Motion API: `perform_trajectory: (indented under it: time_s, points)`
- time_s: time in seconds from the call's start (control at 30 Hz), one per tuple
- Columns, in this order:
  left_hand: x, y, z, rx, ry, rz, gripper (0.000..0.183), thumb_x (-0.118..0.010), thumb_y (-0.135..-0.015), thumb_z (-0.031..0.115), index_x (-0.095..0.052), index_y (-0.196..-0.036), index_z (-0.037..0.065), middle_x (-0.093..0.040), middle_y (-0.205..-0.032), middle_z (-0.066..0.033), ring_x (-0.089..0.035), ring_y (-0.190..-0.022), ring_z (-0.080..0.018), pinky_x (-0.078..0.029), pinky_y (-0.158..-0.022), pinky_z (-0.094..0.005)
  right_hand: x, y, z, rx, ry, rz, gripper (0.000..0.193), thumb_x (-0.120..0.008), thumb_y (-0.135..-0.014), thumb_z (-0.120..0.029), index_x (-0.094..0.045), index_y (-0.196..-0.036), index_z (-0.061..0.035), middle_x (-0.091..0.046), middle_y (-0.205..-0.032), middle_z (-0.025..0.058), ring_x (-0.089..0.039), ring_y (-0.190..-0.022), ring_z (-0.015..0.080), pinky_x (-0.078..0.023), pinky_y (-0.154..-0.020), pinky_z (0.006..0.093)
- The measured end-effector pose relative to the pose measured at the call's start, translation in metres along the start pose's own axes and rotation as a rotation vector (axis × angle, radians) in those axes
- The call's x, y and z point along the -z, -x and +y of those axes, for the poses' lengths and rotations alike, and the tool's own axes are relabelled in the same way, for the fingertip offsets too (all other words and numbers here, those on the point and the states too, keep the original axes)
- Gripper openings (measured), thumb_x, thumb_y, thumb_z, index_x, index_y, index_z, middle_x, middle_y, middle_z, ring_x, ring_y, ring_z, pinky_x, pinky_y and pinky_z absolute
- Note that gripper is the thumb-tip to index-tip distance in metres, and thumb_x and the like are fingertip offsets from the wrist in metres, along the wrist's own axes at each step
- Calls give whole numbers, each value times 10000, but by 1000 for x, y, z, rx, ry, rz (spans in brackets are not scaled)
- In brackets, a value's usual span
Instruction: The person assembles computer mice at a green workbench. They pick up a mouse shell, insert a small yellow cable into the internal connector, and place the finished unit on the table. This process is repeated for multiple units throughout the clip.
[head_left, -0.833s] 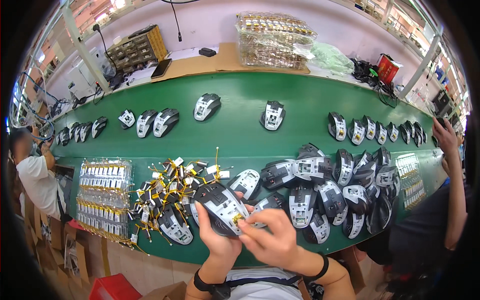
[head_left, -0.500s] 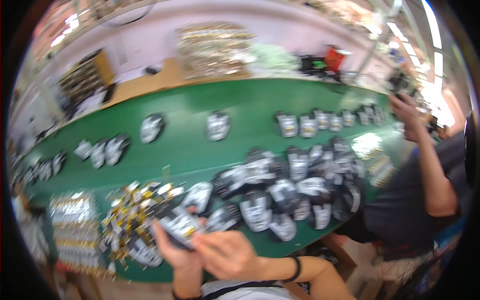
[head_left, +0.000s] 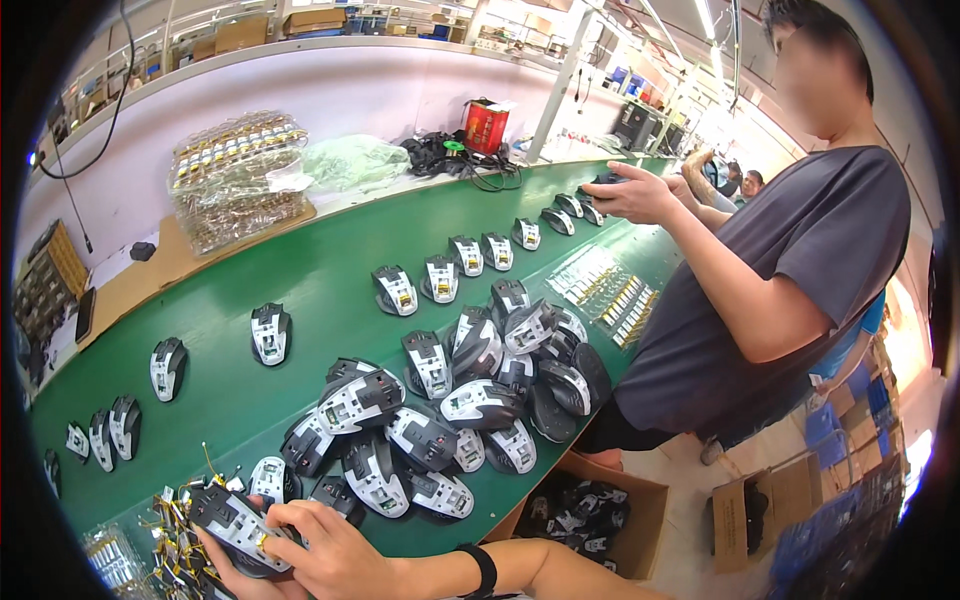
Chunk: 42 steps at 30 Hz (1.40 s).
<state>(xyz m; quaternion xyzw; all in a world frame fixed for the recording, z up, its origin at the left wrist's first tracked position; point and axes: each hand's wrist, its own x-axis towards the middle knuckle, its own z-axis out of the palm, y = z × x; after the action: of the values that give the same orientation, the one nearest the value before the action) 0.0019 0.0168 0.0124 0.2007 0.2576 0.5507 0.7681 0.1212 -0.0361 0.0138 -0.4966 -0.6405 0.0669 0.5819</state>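
A black and white computer mouse (head_left: pixel 228 520), its top cover off, rests in my left hand (head_left: pixel 238 582), whose fingers wrap under it. Over its near end, the bent fingers of my right hand (head_left: pixel 335 552) pinch a small yellow part (head_left: pixel 266 542) at the opening in the shell. Just beside the held mouse lies a heap of small yellow and white wired parts (head_left: pixel 172 545). To the right of my hands, a large pile of similar open mice (head_left: pixel 370 400) covers the near side of the green work surface (head_left: pixel 330 275).
A row of mice (head_left: pixel 439 279) stretches along the bench. Sheets of wired parts (head_left: pixel 625 312) lie at right, near a co-worker (head_left: pixel 760 240) whose hands hold a dark mouse. A cardboard box (head_left: pixel 640 520) of dark parts stands below the edge. Stacked trays (head_left: pixel 235 170) sit behind.
My view has swung to the right, bringing the co-worker and the box into fuller sight. Both hands still hold and work on the mouse, now lower left in the picture.
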Motion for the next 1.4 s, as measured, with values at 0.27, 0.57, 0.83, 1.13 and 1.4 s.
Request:
perform_trajectory:
  time_s: [0.27, 0.57, 0.83, 1.13, 1.4]
  points:
    - [-47, -38, 44, 185, -313, 4, 609, -353, -979, 599, -542, -1263, 95, -668, -932, -165, -679, -672, -279, -578, -548, -371, 62, -4, -10, -106, -210, -84, 216, -610, -786, -64, -595, -1000, -38, -569, -1084, 162, -566, -1005, 340, -472, -841, 410]
    - [-41, -204, -8, 258, -885, -251, 337, -645, -874, 241, -596, -1093, -10, -660, -965, -99, -657, -833, -200, -555, -723, -393, 53, 36, -3, -226, -353, -501, 183, -609, -785, -63, -605, -967, -37, -581, -1037, 161, -569, -976, 347, -470, -825, 420]
    - [-70, -251, -93, 319, -846, -374, 650, -772, -841, 311, -433, -1272, -38, -610, -1092, -158, -636, -950, -215, -532, -716, -366, 56, 35, -10, -270, -332, -510, 155, -609, -785, -62, -614, -938, -37, -591, -995, 161, -572, -950, 353, -468, -811, 430]
    - [-101, -291, -116, -755, -2106, -493, 438, -557, -918, 447, -666, -857, 27, -650, -855, -177, -627, -816, -343, -520, -694, -455, 61, 30, -15, -284, -324, -501, 124, -609, -784, -61, -624, -905, -36, -603, -948, 161, -575, -920, 360, -466, -795, 440]
    - [-78, -308, -80, -200, -2203, -24, 872, -585, -775, 722, -589, -1211, -34, -475, -1339, -228, -434, -1256, -409, -396, -1011, -517, 58, 35, -14, -271, -304, -534, 98, -609, -783, -60, -633, -875, -35, -613, -906, 161, -577, -894, 366, -464, -782, 449]
